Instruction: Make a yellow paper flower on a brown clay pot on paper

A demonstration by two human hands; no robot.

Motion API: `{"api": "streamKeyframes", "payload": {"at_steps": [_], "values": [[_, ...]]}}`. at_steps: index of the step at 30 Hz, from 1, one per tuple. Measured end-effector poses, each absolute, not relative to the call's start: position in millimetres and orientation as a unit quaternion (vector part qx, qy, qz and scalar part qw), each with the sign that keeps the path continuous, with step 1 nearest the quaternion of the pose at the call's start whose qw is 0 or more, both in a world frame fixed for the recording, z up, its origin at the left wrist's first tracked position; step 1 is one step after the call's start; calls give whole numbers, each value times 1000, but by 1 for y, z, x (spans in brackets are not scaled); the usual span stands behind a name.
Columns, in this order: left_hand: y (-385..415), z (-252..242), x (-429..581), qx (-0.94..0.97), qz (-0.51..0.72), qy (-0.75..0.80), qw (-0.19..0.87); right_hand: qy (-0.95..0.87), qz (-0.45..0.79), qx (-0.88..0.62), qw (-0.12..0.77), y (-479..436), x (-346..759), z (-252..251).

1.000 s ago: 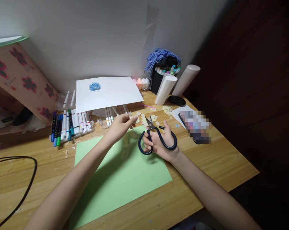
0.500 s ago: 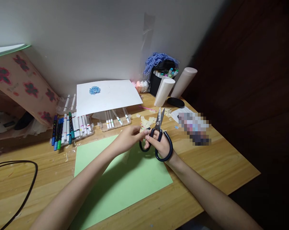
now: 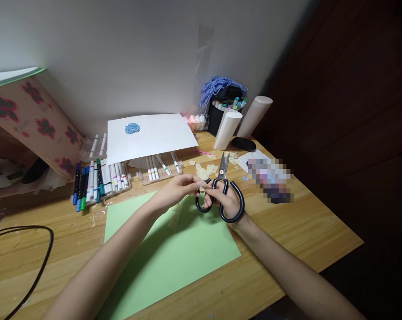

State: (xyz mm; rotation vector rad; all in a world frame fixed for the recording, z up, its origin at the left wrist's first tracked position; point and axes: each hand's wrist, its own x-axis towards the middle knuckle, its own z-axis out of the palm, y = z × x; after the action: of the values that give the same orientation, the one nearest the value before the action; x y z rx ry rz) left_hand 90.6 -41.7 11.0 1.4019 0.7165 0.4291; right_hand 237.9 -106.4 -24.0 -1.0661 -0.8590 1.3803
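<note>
My right hand grips black-handled scissors, blades closed and pointing away from me. My left hand meets it from the left, its fingertips pinched on a small pale paper scrap beside the scissor handles. Both hands hover over the far edge of a light green sheet lying on the wooden desk. A translucent strip hangs under my left hand. Several pale cut scraps lie just beyond the hands.
A white sheet with a blue patch rests on clear marker cases. Loose markers lie at the left. A black pen holder with blue yarn, two pale cylinders and a black cable also stand about.
My left hand came from the marker case back to my right hand. The scissors swung upright, then settled with blades closed, and the fingertips of both hands now meet.
</note>
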Motion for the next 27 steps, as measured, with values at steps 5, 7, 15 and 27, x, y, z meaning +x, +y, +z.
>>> {"api": "streamKeyframes", "payload": {"at_steps": [5, 7, 15, 27], "values": [[-42, 14, 91, 636, 182, 316, 680, -374, 587, -449, 561, -106, 238, -25], [-42, 15, 91, 646, 174, 309, 676, -375, 585, -451, 560, -106, 238, -25], [-45, 19, 90, 659, 190, 325, 651, -374, 575, -464, 561, -105, 240, -26], [-37, 18, 86, 661, 221, 349, 626, -394, 567, -451, 566, -106, 240, -28]]}}
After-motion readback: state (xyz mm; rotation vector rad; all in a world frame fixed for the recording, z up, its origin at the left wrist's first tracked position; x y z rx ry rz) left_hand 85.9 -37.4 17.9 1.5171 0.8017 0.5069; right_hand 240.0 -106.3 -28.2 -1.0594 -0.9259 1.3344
